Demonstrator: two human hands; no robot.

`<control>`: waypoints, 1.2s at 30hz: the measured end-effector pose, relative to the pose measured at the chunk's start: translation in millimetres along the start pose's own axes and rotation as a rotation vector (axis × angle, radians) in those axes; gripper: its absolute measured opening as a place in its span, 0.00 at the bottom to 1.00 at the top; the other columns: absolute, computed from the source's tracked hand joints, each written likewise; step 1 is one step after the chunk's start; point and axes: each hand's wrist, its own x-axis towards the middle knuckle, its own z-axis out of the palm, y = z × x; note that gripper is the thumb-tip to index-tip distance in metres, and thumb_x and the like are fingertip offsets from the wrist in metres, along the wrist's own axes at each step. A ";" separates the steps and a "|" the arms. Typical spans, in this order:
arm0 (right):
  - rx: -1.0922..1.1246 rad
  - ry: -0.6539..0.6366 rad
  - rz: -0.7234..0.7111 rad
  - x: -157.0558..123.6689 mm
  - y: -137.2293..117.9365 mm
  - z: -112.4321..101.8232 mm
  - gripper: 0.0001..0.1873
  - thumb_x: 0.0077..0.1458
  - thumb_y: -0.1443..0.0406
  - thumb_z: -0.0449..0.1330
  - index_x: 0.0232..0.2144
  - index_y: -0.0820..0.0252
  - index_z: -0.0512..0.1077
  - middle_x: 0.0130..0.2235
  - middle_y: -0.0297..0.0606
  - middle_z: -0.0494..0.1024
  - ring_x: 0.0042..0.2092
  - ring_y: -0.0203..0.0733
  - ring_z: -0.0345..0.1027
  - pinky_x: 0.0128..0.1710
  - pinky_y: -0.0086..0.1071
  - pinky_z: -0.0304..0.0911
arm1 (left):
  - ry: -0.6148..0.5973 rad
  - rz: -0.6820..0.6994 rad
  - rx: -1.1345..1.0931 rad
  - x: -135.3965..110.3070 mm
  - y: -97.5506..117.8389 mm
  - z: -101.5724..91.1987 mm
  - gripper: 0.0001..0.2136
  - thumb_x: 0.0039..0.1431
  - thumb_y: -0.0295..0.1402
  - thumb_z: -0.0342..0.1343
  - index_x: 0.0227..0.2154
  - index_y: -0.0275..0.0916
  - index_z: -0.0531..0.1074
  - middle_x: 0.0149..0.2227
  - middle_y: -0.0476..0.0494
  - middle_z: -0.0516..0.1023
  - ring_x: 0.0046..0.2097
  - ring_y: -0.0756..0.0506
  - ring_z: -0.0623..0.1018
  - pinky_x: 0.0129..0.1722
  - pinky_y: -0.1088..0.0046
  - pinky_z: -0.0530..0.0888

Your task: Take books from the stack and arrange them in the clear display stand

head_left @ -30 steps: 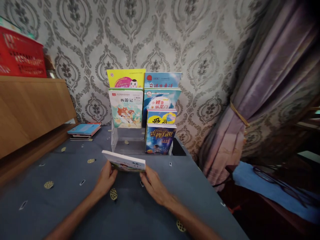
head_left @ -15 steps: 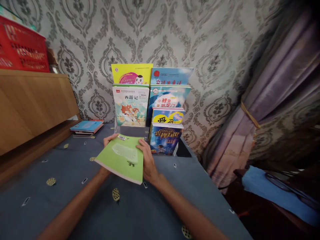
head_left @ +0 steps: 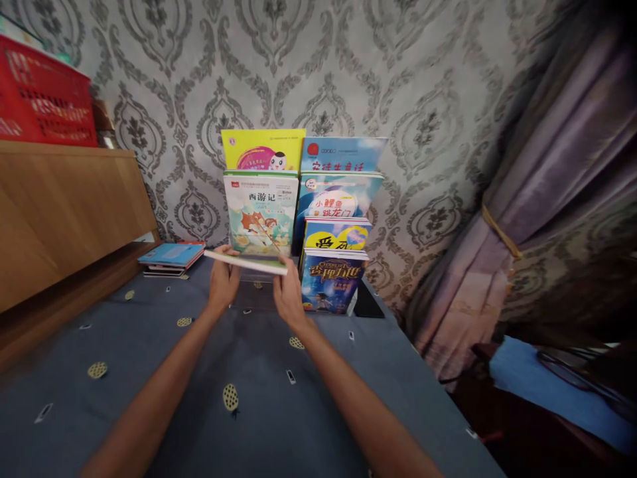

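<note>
Both of my hands hold one thin book (head_left: 247,261) nearly flat, seen edge-on, just in front of a clear tiered display rack (head_left: 259,289). My left hand (head_left: 222,284) grips the book's left end and my right hand (head_left: 287,296) its right end, fingers closed on it. The book hovers at the rack's lower left tier, below a white-and-teal picture book (head_left: 260,211). The rack's right column holds a dark blue book (head_left: 332,281), a yellow one (head_left: 336,234) and a blue-and-white one (head_left: 338,194). At the back stand a yellow book (head_left: 263,149) and a light blue book (head_left: 342,153).
The rack stands on a blue-grey patterned cloth (head_left: 149,372) against a grey damask wall. A small stack of books (head_left: 172,257) lies at the left by a wooden headboard (head_left: 64,212). A red crate (head_left: 44,99) sits on top. A purple curtain (head_left: 537,199) hangs at the right.
The book was lifted from low over the cloth, tipped up showing its green back cover, then levelled and carried forward to the rack's lower left tier. Both hands moved forward with it.
</note>
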 end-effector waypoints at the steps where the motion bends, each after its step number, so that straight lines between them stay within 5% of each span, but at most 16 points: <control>1: -0.011 0.008 0.023 4.4 -1.5 1.4 0.24 0.64 0.67 0.44 0.62 0.63 0.60 0.57 0.52 0.71 0.60 0.50 0.63 0.62 0.49 0.59 | -0.010 -0.019 0.057 2.7 -2.2 -0.2 0.15 0.58 0.38 0.50 0.46 0.39 0.66 0.46 0.35 0.75 0.52 0.36 0.75 0.56 0.54 0.69; 5: -0.061 0.008 0.081 19.4 -3.4 8.7 0.26 0.66 0.64 0.43 0.63 0.66 0.56 0.58 0.55 0.70 0.60 0.51 0.64 0.61 0.47 0.60 | -0.039 -0.097 0.176 12.3 -7.3 0.0 0.18 0.58 0.34 0.51 0.51 0.36 0.64 0.38 0.37 0.77 0.47 0.35 0.77 0.54 0.55 0.70; 11: -0.110 0.043 0.129 21.1 10.9 20.8 0.33 0.64 0.64 0.44 0.68 0.69 0.47 0.66 0.57 0.61 0.68 0.54 0.53 0.67 0.53 0.50 | -0.076 -0.013 0.296 17.7 1.3 0.7 0.18 0.62 0.31 0.47 0.55 0.37 0.60 0.42 0.36 0.76 0.46 0.36 0.78 0.50 0.57 0.71; 15: -0.115 0.045 0.169 18.7 15.5 27.0 0.36 0.62 0.64 0.44 0.69 0.76 0.43 0.68 0.63 0.55 0.70 0.58 0.46 0.67 0.58 0.47 | -0.027 -0.018 0.335 19.6 5.2 3.0 0.10 0.65 0.34 0.47 0.46 0.39 0.65 0.41 0.37 0.76 0.46 0.37 0.77 0.50 0.59 0.71; 19: -0.135 0.056 0.161 17.9 16.2 30.9 0.37 0.62 0.65 0.44 0.70 0.76 0.43 0.68 0.62 0.56 0.70 0.57 0.47 0.68 0.56 0.47 | 0.023 0.011 0.374 23.9 5.0 5.0 0.07 0.65 0.35 0.48 0.38 0.40 0.67 0.41 0.36 0.74 0.49 0.37 0.74 0.52 0.59 0.70; 26: -0.225 0.040 0.137 11.3 18.8 32.9 0.36 0.62 0.68 0.43 0.70 0.74 0.42 0.69 0.58 0.55 0.70 0.52 0.47 0.69 0.52 0.47 | 0.068 -0.027 0.458 30.8 6.8 11.6 0.09 0.65 0.34 0.49 0.46 0.38 0.67 0.41 0.39 0.76 0.43 0.39 0.76 0.46 0.62 0.72; 36: -0.336 0.043 0.133 15.8 6.7 31.3 0.35 0.61 0.69 0.44 0.69 0.76 0.47 0.63 0.62 0.63 0.66 0.56 0.55 0.65 0.51 0.55 | 0.135 -0.039 0.497 36.2 1.5 17.9 0.06 0.64 0.35 0.51 0.41 0.41 0.67 0.39 0.42 0.77 0.43 0.40 0.77 0.42 0.64 0.72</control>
